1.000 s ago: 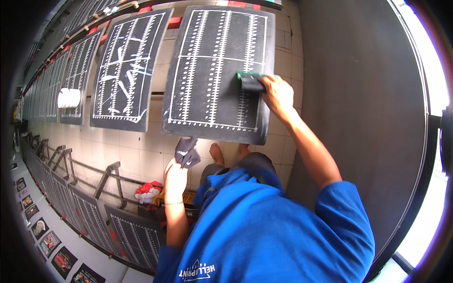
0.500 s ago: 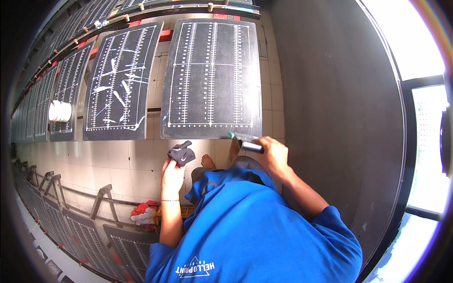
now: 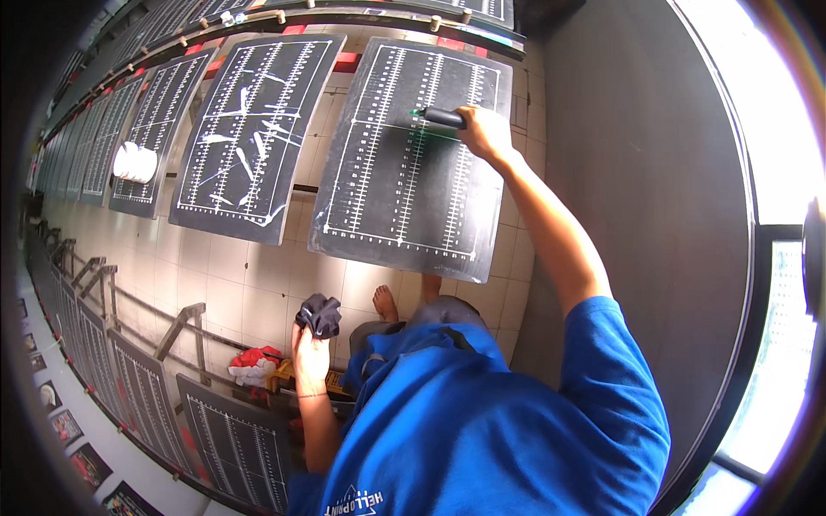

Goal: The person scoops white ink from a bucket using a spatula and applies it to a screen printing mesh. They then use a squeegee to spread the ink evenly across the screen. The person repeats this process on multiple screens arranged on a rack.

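Gripping a green-edged black tool in right fingers over a white-ruled black rectangular board, pinching crumpled dark cloth in left fingers; likely mid-pass, needing level strokes next!

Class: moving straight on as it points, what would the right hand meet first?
Likely the marked black board beneath its dark-handled tool; height is unclear, so the right hand might pass above it.

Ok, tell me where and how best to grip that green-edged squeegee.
Grip the black handle, probably from the right: this long, bar-like part reaches leftward out of the right hand, while the green edge lies at the far left end.
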Demonstrator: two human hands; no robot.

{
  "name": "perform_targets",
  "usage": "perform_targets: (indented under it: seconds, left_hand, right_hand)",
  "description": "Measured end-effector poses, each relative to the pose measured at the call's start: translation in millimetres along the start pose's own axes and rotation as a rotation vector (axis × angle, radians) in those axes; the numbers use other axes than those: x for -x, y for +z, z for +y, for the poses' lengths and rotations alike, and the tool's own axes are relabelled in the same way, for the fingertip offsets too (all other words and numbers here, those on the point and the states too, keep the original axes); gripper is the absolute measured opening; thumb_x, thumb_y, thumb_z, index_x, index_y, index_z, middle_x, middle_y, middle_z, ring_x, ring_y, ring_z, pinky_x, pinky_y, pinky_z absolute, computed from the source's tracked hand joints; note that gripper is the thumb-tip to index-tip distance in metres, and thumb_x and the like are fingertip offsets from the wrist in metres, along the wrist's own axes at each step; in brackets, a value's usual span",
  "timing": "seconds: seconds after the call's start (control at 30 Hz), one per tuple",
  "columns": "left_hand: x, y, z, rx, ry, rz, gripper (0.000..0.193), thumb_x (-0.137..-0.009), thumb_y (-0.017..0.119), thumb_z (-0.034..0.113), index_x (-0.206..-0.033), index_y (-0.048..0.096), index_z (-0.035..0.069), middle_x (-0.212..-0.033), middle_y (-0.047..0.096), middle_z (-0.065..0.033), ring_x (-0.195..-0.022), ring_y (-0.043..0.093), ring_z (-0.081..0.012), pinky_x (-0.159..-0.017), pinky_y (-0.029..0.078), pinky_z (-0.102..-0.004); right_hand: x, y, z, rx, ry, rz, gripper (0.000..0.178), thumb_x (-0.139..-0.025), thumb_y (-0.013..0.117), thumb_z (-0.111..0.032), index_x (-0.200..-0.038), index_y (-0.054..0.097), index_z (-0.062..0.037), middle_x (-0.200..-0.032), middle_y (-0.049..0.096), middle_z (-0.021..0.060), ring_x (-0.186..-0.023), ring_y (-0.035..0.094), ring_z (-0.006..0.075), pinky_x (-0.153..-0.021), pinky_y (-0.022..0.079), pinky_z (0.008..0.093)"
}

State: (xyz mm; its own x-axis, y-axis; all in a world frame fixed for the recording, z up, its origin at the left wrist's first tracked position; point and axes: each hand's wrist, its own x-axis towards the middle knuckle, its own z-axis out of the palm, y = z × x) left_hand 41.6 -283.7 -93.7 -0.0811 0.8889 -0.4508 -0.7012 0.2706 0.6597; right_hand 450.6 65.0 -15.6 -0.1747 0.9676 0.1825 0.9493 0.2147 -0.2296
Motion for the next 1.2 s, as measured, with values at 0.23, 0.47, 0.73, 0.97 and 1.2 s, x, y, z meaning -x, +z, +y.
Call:
perform_targets:
  seconds: [0.23,0.47,0.73,0.97,1.2]
  left_hand:
    - [32,-29,-39,0.166,-0.075,0.221,0.032,-0.105,0.045,0.009,-0.134,0.051,-0.004,-0.136,0.057,-0.0177,-0.123,0.059,-0.0247,-0.108,0.047,-0.0401]
    - [-17,-65,-4,0.139,-0.053,0.159,0.035,-0.107,0.041,0.013,-0.134,0.051,-0.007,-0.137,0.057,-0.0172,-0.125,0.057,-0.0245,-0.112,0.044,-0.0373]
    - [-85,-156,109,-0.155,-0.12,-0.009,0.044,-0.105,0.043,0.02,-0.142,0.046,-0.003,-0.141,0.054,-0.0195,-0.132,0.052,-0.0312,-0.115,0.038,-0.0414]
    - [-145,-214,177,-0.305,-0.331,0.155,0.035,-0.105,0.049,0.024,-0.137,0.055,0.011,-0.129,0.061,-0.0073,-0.116,0.06,-0.0214,-0.096,0.048,-0.035]
    - [-181,-194,174,-0.353,-0.481,0.03,0.035,-0.105,0.048,0.023,-0.138,0.051,0.012,-0.133,0.058,-0.0084,-0.117,0.058,-0.0213,-0.09,0.052,-0.0361]
  right_hand:
    - [88,26,-39,0.014,-0.213,-0.046,0.014,-0.081,0.058,-0.006,-0.094,0.063,-0.0052,-0.096,0.064,0.0123,-0.09,0.066,0.0296,-0.079,0.053,0.0428]
    - [244,-16,-86,-0.075,0.008,-0.184,0.051,-0.068,0.068,-0.002,-0.119,0.065,-0.0082,-0.118,0.066,0.0088,-0.112,0.062,0.0266,-0.093,0.051,0.0373]
    - [246,-53,-102,-0.098,0.867,0.017,0.038,-0.075,0.07,-0.011,-0.113,0.071,-0.0113,-0.107,0.072,0.0131,-0.098,0.07,0.0334,-0.087,0.055,0.0417]
    - [248,0,-158,0.202,0.91,0.073,0.035,-0.078,0.074,-0.019,-0.112,0.068,-0.0118,-0.106,0.068,0.0106,-0.097,0.069,0.0303,-0.081,0.056,0.0433]
    - [157,54,-291,0.056,0.838,-0.066,0.021,-0.085,0.063,-0.015,-0.099,0.06,-0.0002,-0.101,0.061,0.0178,-0.09,0.067,0.0359,-0.073,0.057,0.0481]
